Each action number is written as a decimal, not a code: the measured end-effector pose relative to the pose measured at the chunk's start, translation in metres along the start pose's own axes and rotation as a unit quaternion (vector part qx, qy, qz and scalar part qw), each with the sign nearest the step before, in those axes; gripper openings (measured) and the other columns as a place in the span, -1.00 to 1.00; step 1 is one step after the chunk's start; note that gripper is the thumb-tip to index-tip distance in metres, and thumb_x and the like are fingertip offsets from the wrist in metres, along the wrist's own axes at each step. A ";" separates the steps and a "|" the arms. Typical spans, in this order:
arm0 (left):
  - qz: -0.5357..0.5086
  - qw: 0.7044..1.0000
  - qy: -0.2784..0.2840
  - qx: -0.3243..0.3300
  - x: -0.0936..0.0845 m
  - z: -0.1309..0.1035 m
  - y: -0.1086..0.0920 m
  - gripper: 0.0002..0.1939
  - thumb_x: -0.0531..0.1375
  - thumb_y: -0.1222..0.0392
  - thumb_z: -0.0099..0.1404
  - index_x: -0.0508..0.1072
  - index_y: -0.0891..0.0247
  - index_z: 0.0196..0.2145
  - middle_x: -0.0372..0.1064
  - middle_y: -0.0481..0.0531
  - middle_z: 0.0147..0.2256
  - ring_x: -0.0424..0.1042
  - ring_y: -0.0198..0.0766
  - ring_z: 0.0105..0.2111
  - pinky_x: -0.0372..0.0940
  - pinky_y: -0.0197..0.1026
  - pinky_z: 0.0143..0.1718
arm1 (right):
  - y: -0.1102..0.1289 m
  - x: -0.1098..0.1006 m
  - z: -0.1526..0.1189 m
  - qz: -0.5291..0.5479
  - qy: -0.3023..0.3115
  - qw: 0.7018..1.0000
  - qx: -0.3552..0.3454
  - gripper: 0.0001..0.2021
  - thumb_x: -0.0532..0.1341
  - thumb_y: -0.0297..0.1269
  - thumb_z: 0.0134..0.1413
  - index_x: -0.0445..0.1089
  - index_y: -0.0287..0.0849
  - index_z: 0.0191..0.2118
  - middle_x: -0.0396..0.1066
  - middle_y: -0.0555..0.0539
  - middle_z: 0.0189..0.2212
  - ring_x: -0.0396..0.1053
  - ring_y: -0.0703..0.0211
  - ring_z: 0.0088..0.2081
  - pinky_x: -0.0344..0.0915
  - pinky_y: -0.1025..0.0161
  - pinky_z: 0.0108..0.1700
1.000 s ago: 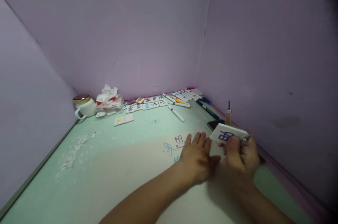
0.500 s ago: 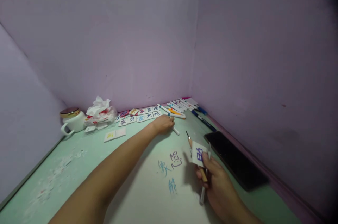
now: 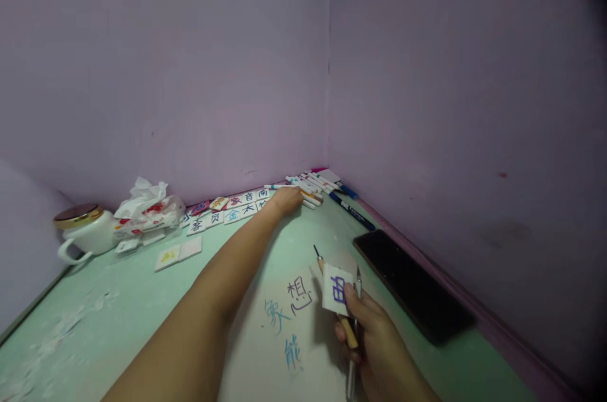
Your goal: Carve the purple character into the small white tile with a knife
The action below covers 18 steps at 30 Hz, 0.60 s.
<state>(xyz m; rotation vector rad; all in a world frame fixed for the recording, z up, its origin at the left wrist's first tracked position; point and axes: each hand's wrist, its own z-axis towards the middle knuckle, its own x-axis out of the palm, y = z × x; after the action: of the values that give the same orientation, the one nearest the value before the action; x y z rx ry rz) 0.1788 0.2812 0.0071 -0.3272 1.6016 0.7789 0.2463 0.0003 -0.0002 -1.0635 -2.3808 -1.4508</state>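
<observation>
My left hand (image 3: 287,201) reaches to the back of the table, its fingers bent over the near end of a pile of white markers (image 3: 310,183); what its fingertips hold is hidden. My right hand (image 3: 374,326) is closed round a white square tile (image 3: 337,290) with a purple character, together with a wooden-handled tool (image 3: 348,331) and a thin metallic tool (image 3: 351,377). Below the tile lies a pale sheet (image 3: 265,377) bearing one purple and two blue handwritten characters.
A black phone (image 3: 412,285) lies at right near a dark blue marker (image 3: 351,210). Rows of character tiles (image 3: 232,215) line the back wall. At left are a lidded white mug (image 3: 90,234), a tissue pack (image 3: 152,215) and a tile with yellow writing (image 3: 167,256).
The view has turned to the right. My left hand has moved onto the marker pile, and the loose marker that lay under it now rests with the others. My right hand keeps its hold.
</observation>
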 end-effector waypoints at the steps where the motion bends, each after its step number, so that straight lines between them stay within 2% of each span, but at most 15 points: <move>1: -0.003 1.000 -0.014 -0.016 -0.002 -0.002 -0.005 -0.67 0.14 0.11 0.32 0.32 0.31 -0.01 0.31 0.14 -0.04 0.38 -0.15 -0.13 0.35 0.00 -0.14 | 0.000 -0.001 0.000 0.008 -0.007 1.000 -0.009 -0.76 0.14 -0.12 0.15 0.35 -0.21 -0.21 0.13 0.12 -0.75 0.00 0.42 -0.71 -0.15 0.52 -0.68; 4: -0.016 0.996 -0.063 -0.063 -0.011 -0.016 -0.036 -0.66 0.14 0.11 0.32 0.32 0.32 -0.01 0.30 0.14 -0.03 0.38 -0.14 -0.11 0.34 0.01 -0.12 | 0.005 -0.001 -0.001 0.056 -0.027 0.996 -0.067 -0.76 0.20 -0.12 0.09 0.34 -0.19 -0.24 0.17 0.11 -0.73 0.05 0.41 -0.68 -0.13 0.53 -0.67; 7: -0.043 0.987 -0.107 -0.114 -0.014 -0.032 -0.086 -0.65 0.13 0.10 0.32 0.30 0.28 0.02 0.28 0.13 0.00 0.36 -0.11 -0.07 0.32 0.06 -0.09 | 0.014 0.001 -0.001 0.107 -0.048 0.986 -0.119 -0.78 0.23 -0.13 0.03 0.32 -0.19 -0.34 0.16 0.12 -0.72 0.06 0.40 -0.68 -0.07 0.53 -0.68; 9: -0.068 0.981 -0.115 -0.140 -0.012 -0.038 -0.117 -0.64 0.13 0.08 0.33 0.29 0.28 0.03 0.27 0.14 0.01 0.35 -0.10 -0.05 0.31 0.08 -0.07 | 0.019 0.002 0.000 0.121 -0.057 0.982 -0.130 -0.79 0.25 -0.16 -0.02 0.31 -0.19 -0.39 0.16 0.12 -0.73 0.05 0.40 -0.69 -0.05 0.53 -0.70; 11: -0.094 0.978 -0.113 -0.149 -0.007 -0.038 -0.136 -0.63 0.12 0.07 0.33 0.29 0.27 0.04 0.26 0.14 0.03 0.34 -0.09 -0.04 0.30 0.09 -0.06 | 0.023 0.001 0.002 0.120 -0.057 0.983 -0.127 -0.81 0.27 -0.19 -0.07 0.32 -0.20 -0.38 0.16 0.12 -0.73 0.04 0.40 -0.70 -0.06 0.53 -0.72; 14: -0.123 0.973 -0.110 -0.163 0.001 -0.037 -0.136 -0.62 0.13 0.07 0.32 0.29 0.27 0.04 0.25 0.14 0.04 0.33 -0.08 -0.03 0.29 0.09 -0.05 | 0.023 -0.001 0.006 0.118 -0.059 0.984 -0.117 -0.83 0.28 -0.25 -0.09 0.31 -0.20 -0.41 0.18 0.12 -0.71 0.06 0.41 -0.71 -0.06 0.54 -0.74; 18: -0.136 0.965 -0.105 -0.198 0.012 -0.051 -0.104 -0.63 0.13 0.09 0.32 0.28 0.27 0.04 0.25 0.14 0.04 0.33 -0.09 -0.04 0.30 0.09 -0.05 | 0.021 -0.004 0.010 0.110 -0.055 0.987 -0.108 -0.88 0.22 -0.28 0.00 0.31 -0.20 -0.41 0.18 0.11 -0.68 0.10 0.42 -0.71 -0.03 0.56 -0.75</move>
<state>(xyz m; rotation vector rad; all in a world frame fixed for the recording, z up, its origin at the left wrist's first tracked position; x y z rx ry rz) 0.2014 0.1748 -0.0349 -0.7132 1.1647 0.8849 0.2647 0.0123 0.0077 -1.4408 -2.1264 -1.6322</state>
